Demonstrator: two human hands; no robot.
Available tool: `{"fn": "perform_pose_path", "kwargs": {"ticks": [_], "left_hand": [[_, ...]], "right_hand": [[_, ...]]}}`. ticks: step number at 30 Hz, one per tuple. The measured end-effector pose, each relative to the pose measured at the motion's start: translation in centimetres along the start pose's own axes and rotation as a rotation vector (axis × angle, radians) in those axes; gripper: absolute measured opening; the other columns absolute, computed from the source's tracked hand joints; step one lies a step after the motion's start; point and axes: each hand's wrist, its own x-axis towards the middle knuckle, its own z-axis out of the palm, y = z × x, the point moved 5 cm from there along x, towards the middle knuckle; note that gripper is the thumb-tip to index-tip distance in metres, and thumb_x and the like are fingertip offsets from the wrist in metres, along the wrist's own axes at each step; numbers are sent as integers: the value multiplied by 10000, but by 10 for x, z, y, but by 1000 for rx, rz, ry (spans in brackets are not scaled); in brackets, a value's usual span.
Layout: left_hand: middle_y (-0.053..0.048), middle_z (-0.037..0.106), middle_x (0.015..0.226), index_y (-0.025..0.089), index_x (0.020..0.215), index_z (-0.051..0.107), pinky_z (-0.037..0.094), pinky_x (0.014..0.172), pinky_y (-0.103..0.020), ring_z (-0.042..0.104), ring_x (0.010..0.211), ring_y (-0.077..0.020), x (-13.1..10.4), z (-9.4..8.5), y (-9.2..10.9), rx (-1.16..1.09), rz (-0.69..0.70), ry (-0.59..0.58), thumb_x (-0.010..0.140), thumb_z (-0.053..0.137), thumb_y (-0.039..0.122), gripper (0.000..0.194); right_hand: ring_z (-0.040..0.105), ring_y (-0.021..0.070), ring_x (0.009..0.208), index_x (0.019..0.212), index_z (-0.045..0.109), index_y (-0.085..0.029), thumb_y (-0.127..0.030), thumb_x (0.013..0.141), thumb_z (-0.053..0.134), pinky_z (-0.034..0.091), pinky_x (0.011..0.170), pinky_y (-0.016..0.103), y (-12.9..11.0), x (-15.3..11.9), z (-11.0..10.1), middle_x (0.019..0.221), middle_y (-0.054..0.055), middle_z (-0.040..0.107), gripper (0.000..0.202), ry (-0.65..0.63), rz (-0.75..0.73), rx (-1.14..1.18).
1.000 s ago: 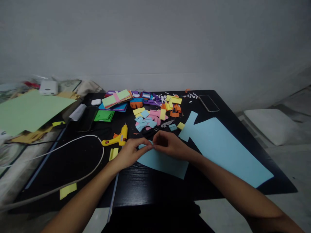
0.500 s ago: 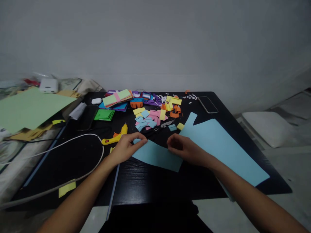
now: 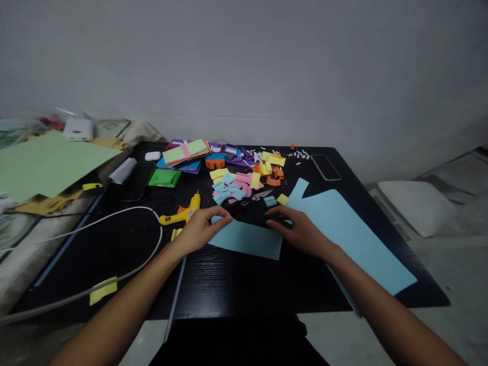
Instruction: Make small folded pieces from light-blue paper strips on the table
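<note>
My left hand (image 3: 204,229) pinches the upper left part of a light blue paper piece (image 3: 247,240) between thumb and fingers. That piece lies over the black table in front of me. My right hand (image 3: 299,229) is at its right end, thumb and fingers apart, with nothing seen between them. Under and beyond my right forearm spreads a larger blue paper sheet (image 3: 354,229) with a narrow strip sticking up at its top left. Scissors (image 3: 261,195) lie just past the blue piece, partly among small folded paper pieces (image 3: 231,189).
A yellow glue gun (image 3: 183,213) lies left of my left hand, near a looping white cable (image 3: 160,239). Folded green papers (image 3: 164,178), a stack of coloured strips (image 3: 186,152) and orange pieces (image 3: 275,177) are farther back. A phone (image 3: 325,168) rests at the back right.
My right hand has opened its fingers and moved slightly right, off the blue piece's edge. The piece's right end has shifted up a little. My left hand keeps its pinch.
</note>
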Motion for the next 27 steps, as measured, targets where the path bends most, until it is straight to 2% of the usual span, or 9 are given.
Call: {"fn": "perform_pose_path", "kwargs": {"ticks": [3,7,13,18,22,25,27], "left_hand": [[-33,754,898,179,967,755,412,606,-250,613,711,-157,-1,0,5,5,22,-4,958,608,482,337],[-38,748,886,178,933,749,463,699,-264,659,822,-182,-1,1,10,32,68,-61,949,607,410,272],[-2,681,736,167,890,728,436,649,-243,608,680,-139,-6,18,18,100,129,-246,917,606,283,171],[31,615,648,165,805,683,376,611,-230,559,606,-110,-10,30,30,168,199,-288,888,599,194,121],[23,636,685,171,821,688,391,624,-229,571,640,-119,-9,20,31,157,205,-287,881,598,197,111],[-2,684,761,170,863,710,441,663,-240,610,701,-141,-6,1,25,114,158,-255,883,598,230,129],[-9,697,786,171,866,710,462,678,-243,624,723,-148,-3,-12,20,85,126,-222,884,598,246,137]], "right_hand": [[719,224,983,1092,708,-221,-331,981,611,517,866,351,-17,6,22,1084,58,780,184,-129,-70,36],[701,194,798,971,729,-192,-263,994,598,477,732,305,-20,11,31,888,44,774,151,-170,-80,-40],[699,183,797,985,716,-157,-183,995,604,463,729,282,-38,7,43,906,67,766,115,-287,-176,-138],[698,197,810,952,703,-143,-163,993,597,441,728,286,-51,5,53,900,82,759,115,-333,-215,-229],[684,181,801,969,701,-154,-134,962,612,442,734,278,-48,5,41,907,61,753,91,-330,-189,-209],[669,172,780,972,709,-178,-163,969,588,446,725,281,-39,2,15,911,42,754,122,-269,-116,-191],[662,172,779,975,706,-196,-256,1002,565,459,722,285,-31,-2,-4,907,33,744,155,-220,-67,-151]]}}
